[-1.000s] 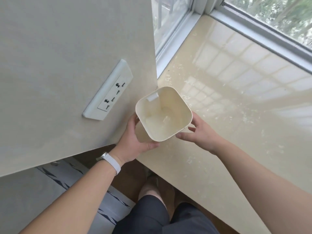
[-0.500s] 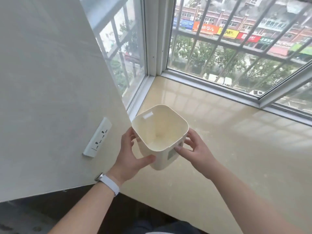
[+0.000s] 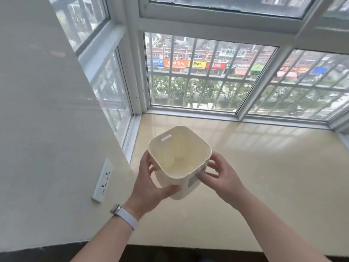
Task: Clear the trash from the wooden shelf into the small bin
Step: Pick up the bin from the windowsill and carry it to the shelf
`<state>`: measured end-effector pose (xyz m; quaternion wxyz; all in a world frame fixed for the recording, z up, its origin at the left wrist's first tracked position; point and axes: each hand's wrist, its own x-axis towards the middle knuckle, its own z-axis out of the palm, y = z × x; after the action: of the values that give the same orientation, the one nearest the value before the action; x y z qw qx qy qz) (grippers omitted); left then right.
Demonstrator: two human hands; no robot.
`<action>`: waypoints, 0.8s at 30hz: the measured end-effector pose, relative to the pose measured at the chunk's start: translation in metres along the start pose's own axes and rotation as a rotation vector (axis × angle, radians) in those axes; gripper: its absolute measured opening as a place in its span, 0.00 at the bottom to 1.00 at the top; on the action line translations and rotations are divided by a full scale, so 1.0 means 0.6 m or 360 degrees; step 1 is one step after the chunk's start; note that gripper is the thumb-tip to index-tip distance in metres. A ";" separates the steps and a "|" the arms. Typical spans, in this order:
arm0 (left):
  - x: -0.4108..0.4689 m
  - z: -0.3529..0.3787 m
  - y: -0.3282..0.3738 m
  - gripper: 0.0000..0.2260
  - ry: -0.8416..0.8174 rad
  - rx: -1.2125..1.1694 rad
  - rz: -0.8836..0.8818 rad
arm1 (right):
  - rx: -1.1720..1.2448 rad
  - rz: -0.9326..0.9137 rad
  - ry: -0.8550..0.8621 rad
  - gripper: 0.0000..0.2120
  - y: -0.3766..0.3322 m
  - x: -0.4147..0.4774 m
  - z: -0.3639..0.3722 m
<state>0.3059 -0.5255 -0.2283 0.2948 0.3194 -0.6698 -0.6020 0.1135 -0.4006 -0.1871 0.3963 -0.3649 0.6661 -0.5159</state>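
Both-handed, left hand (image 3: pixel 149 186) and right hand (image 3: pixel 221 178) (fingers spread) around small bin (image 3: pixel 179 154).

We see a bin (image 3: pixel 179 152) that is creamy white, a bit more yellow inside, with a pale grey-green label on one side. The sill (image 3: pixel 264 176) is shiny light tan with white squares of light on it. The wall (image 3: pixel 47 129) is pale grey-white, and so is the socket (image 3: pixel 103 180), which has small black holes. The watch band (image 3: pixel 127 218) is light purple-white. The window frame (image 3: pixel 136 72) is white. Outside, we see green trees and signs (image 3: pixel 188 63) in orange, yellow, red and blue.
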 end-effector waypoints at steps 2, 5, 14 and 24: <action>-0.002 0.007 0.004 0.54 -0.0068 0.0002 0.0023 | -0.0006 -0.0013 0.0089 0.24 -0.004 -0.026 -0.005; -0.004 0.024 0.009 0.54 -0.0174 0.0020 0.0062 | 0.0002 -0.0003 0.0231 0.24 -0.002 -0.064 -0.015; 0.000 0.130 0.051 0.52 -0.0506 0.0074 0.0177 | -0.0002 0.0033 0.0605 0.25 0.002 -0.166 -0.094; -0.018 0.400 0.110 0.54 -0.1039 0.0127 0.0300 | 0.0085 0.0091 0.1131 0.24 0.033 -0.353 -0.275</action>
<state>0.1208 -0.3636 -0.1869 0.1066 0.0577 -0.7784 -0.6159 0.0516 -0.1416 -0.1490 0.1636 -0.1334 0.7586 -0.6164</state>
